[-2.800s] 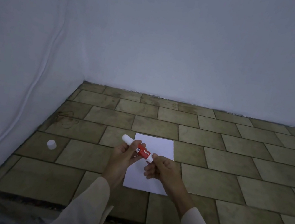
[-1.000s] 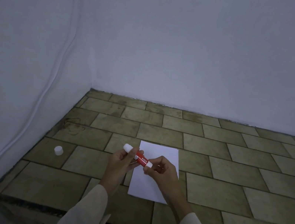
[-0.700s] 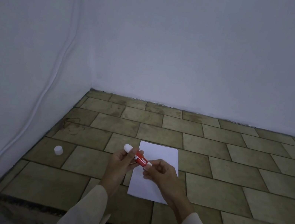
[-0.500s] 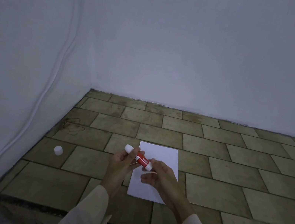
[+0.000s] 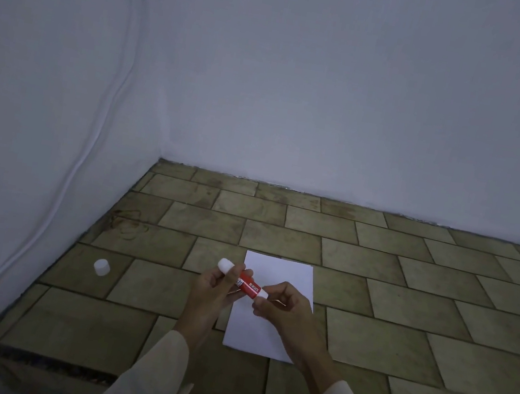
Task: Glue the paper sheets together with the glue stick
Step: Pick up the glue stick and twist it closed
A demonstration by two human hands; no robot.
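Both hands hold the red glue stick (image 5: 247,287) above the paper (image 5: 283,276) on the tiled floor (image 5: 408,290). Left hand (image 5: 214,289) clamps its middle; right hand (image 5: 281,307) pinches its right end. A white cap (image 5: 101,266) lies apart, far left.

Both hands hold a red glue stick (image 5: 245,286) above white paper (image 5: 271,308) on a tiled floor (image 5: 402,324). The left hand (image 5: 213,292) grips its middle; the right hand (image 5: 281,307) pinches its lower end. A white cap (image 5: 101,266) lies apart, leftward.

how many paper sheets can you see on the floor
1 white paper sheet shows, flat on the tiled floor under the hands holding the glue stick. Another sheet could lie exactly beneath it, hidden.
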